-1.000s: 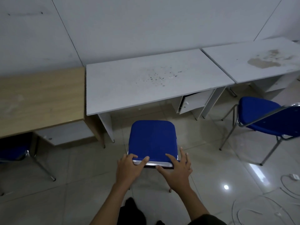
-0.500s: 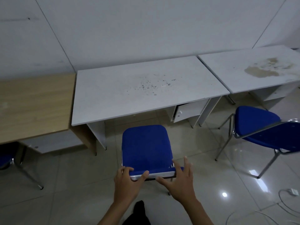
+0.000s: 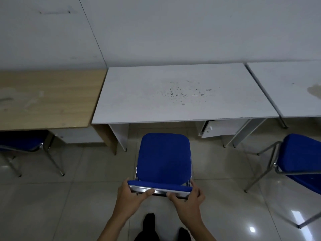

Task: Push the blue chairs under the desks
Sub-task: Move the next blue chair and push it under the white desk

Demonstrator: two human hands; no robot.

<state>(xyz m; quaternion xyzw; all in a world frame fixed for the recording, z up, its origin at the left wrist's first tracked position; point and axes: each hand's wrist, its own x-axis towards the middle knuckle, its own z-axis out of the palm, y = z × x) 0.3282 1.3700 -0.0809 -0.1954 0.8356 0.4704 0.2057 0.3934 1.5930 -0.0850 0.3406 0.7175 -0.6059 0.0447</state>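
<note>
A blue chair (image 3: 164,157) with a chrome frame stands on the tiled floor in front of the middle white desk (image 3: 173,94), its seat just short of the desk's front edge. My left hand (image 3: 133,197) grips the left end of the chair's backrest top. My right hand (image 3: 187,199) grips the right end. A second blue chair (image 3: 302,157) stands out on the floor at the right, before another white desk (image 3: 291,87). A third blue chair (image 3: 22,141) sits partly under the wooden desk (image 3: 46,98) at the left.
A cabinet with its door ajar (image 3: 218,129) hangs under the middle desk's right side; a white panel leg (image 3: 119,134) stands on its left. The opening between them faces the chair. A plain wall runs behind the desks. My dark shoes (image 3: 149,221) show at the bottom.
Both hands have closed onto the chair's backrest, where the right fingers were spread before. The view has swung to face the middle desk squarely, and the chair now lines up with its opening.
</note>
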